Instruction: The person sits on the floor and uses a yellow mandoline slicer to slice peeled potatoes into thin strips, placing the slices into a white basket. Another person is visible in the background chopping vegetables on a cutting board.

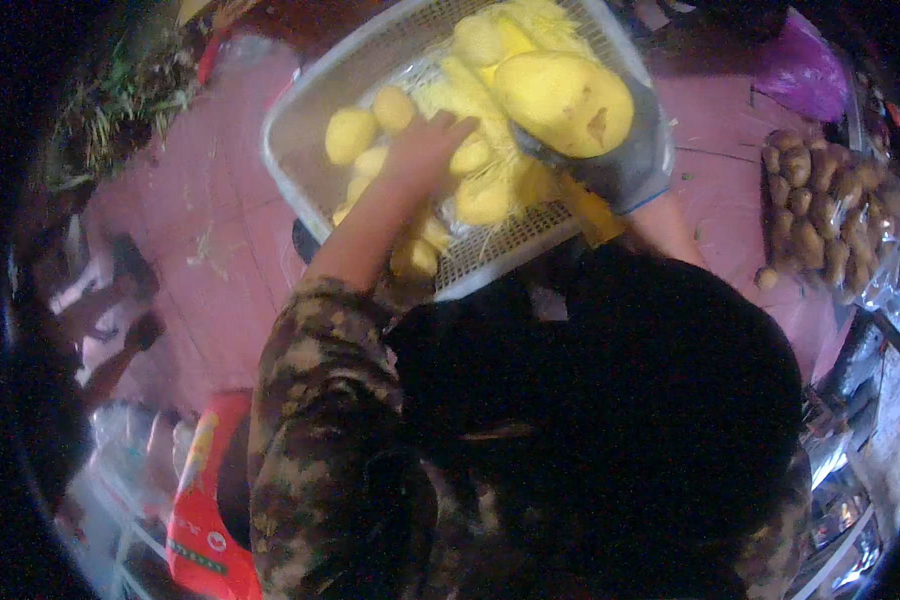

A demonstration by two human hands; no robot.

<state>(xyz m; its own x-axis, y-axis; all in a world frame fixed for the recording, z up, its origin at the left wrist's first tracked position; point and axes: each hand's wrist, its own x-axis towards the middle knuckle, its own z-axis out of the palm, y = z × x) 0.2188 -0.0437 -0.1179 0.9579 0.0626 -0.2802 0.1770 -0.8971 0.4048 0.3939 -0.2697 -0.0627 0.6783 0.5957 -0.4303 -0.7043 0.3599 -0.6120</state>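
A white plastic basket [292, 180] with slotted walls is tilted before me. My left hand [435, 139] reaches down into it, back upward, among round yellow peeled potatoes [350, 136] and touching or close to them. Blur and the hand's back hide whether its fingers hold one. Beside the fingers lies a heap of pale yellow shreds [474, 94]. A much larger oblong yellow vegetable [562, 101] with brown blemishes rests at the basket's right side. A yellow strip [596, 214] crosses the near rim. Only my right forearm shows, right of the rim; that hand is hidden.
Brown unpeeled potatoes [825, 210] sit on the pink floor [225, 217] at right, with clear plastic around them. Behind them is a purple bag [806, 71]. Green leafy stalks [112, 112] lie at far left. A red printed item [210, 517] stands near my left side.
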